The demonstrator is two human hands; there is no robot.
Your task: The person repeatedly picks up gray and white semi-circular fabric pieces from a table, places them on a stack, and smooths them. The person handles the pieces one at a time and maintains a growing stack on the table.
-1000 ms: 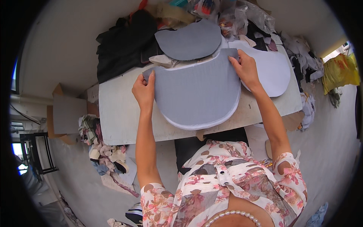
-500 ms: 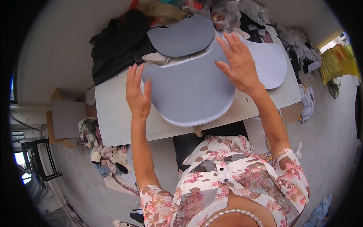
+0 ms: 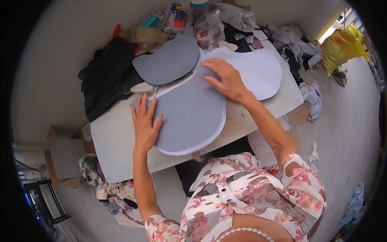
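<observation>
One grey, white-edged, rounded, fabric-like panel (image 3: pixel 189 117); left hand (image 3: pixel 144 126), nine o'clock; right hand (image 3: pixel 227 79), two o'clock; both spread, holding nothing; even palm pressure probably smooths best.

Not pinching the grey cloth (image 3: pixel 189 115) by its top corners anymore, I'm resting my open left hand (image 3: pixel 146 129) on its left edge and holding my right hand (image 3: pixel 229 82) loosely over the upper right. Also seeing the table (image 3: pixel 117 141) more slanted now.
</observation>
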